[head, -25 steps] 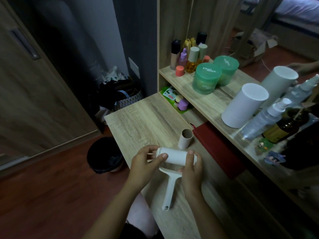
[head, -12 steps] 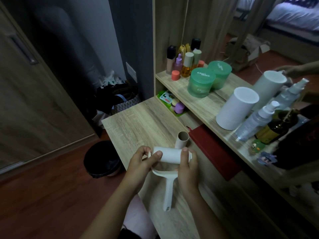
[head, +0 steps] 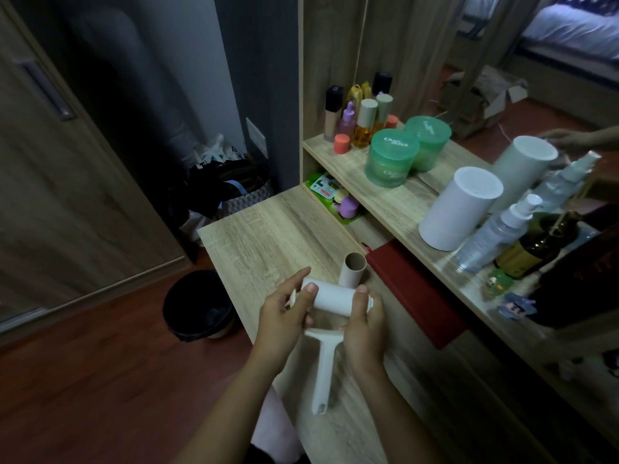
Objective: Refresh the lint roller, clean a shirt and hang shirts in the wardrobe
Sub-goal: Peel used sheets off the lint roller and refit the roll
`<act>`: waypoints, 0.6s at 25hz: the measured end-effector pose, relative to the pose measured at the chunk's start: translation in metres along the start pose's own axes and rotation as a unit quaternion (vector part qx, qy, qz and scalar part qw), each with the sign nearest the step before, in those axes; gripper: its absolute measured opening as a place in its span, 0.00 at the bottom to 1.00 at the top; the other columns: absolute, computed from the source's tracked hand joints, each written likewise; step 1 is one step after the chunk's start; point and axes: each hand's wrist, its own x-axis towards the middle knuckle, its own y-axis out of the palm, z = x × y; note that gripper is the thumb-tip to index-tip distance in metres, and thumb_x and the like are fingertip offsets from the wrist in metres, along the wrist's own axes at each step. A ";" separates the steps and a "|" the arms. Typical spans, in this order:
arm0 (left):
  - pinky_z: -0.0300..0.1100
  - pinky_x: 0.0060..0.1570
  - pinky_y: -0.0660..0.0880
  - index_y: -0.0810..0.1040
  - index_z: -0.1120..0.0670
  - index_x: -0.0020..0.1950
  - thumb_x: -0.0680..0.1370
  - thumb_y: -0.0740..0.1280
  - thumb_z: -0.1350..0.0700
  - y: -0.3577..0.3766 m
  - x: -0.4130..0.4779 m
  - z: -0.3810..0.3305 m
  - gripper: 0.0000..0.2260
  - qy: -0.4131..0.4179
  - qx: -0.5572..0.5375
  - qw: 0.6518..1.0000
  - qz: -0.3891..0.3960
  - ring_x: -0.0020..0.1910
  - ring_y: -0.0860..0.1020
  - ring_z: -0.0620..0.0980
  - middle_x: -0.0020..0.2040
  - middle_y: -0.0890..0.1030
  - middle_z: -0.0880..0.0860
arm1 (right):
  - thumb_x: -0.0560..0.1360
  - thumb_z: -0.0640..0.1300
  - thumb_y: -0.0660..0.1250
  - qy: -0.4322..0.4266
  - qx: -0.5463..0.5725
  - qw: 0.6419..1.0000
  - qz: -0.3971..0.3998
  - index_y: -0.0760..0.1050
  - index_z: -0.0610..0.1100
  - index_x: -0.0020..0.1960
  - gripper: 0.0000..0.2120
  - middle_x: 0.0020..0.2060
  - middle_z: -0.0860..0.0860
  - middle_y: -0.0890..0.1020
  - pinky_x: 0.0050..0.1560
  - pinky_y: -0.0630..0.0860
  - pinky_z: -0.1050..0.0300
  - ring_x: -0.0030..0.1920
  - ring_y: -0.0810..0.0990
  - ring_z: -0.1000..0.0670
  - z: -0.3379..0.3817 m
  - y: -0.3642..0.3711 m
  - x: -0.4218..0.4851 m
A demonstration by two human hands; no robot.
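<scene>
**Lint roller held at both ends over the desk**

While the white lint roller (head: 330,301) is kept just below the middle of the frame, its fresh roll is gripped from both ends. The left hand (head: 284,321) is wrapped around the left end, with the thumb laid on top of the roll and the index finger stretched out straight beyond it. The right hand (head: 363,324) is closed on the right end, its thumb pressed on the roll's upper edge. The handle (head: 323,373) is left hanging toward the lower frame, above the wooden desk (head: 268,236). 1 empty cardboard core (head: 352,270) is seen upright on the desk directly behind the roll. A black bin (head: 197,304) is visible on the floor at lower left.
</scene>
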 end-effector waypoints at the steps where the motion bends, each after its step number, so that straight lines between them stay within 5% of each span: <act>1: 0.35 0.26 0.70 0.75 0.43 0.61 0.78 0.64 0.53 0.001 0.000 0.002 0.13 -0.001 0.009 1.000 -0.011 0.24 0.71 0.42 0.35 0.79 0.46 | 0.80 0.45 0.56 -0.003 -0.005 1.000 0.005 0.71 0.44 0.52 0.07 0.41 0.52 0.77 0.29 0.73 0.70 0.40 0.77 0.56 -0.001 0.000 -0.002; 4: 0.34 0.27 0.71 0.71 0.41 0.64 0.78 0.63 0.51 0.001 -0.001 0.006 0.14 -0.004 0.040 0.999 -0.012 0.25 0.76 0.43 0.31 0.80 0.45 | 0.79 0.44 0.57 -0.008 -0.007 1.000 0.012 0.71 0.44 0.53 0.07 0.42 0.54 0.77 0.29 0.72 0.72 0.41 0.77 0.57 -0.004 -0.002 -0.004; 7: 0.38 0.43 0.78 0.70 0.40 0.67 0.75 0.69 0.49 -0.002 -0.003 0.019 0.21 -0.017 0.038 0.999 0.005 0.41 0.83 0.45 0.46 0.84 0.48 | 0.80 0.45 0.56 -0.016 -0.034 0.998 0.050 0.70 0.47 0.52 0.05 0.42 0.56 0.76 0.31 0.74 0.71 0.42 0.78 0.57 -0.006 -0.010 0.003; 10: 0.47 0.58 0.76 0.70 0.48 0.69 0.71 0.72 0.48 -0.003 -0.006 0.030 0.28 -0.039 0.009 0.999 -0.006 0.59 0.78 0.46 0.62 0.78 0.48 | 0.80 0.48 0.53 -0.007 -0.063 0.992 0.105 0.70 0.55 0.51 0.07 0.45 0.53 0.77 0.39 0.78 0.63 0.45 0.78 0.56 -0.013 -0.017 0.006; 15: 0.36 0.49 0.78 0.66 0.56 0.72 0.76 0.68 0.58 0.000 -0.008 0.034 0.25 -0.092 -0.039 0.995 -0.003 0.56 0.78 0.46 0.66 0.74 0.55 | 0.81 0.51 0.47 0.038 -0.084 0.987 0.131 0.69 0.51 0.59 0.14 0.48 0.49 0.78 0.35 0.74 0.70 0.47 0.79 0.53 -0.021 -0.029 0.007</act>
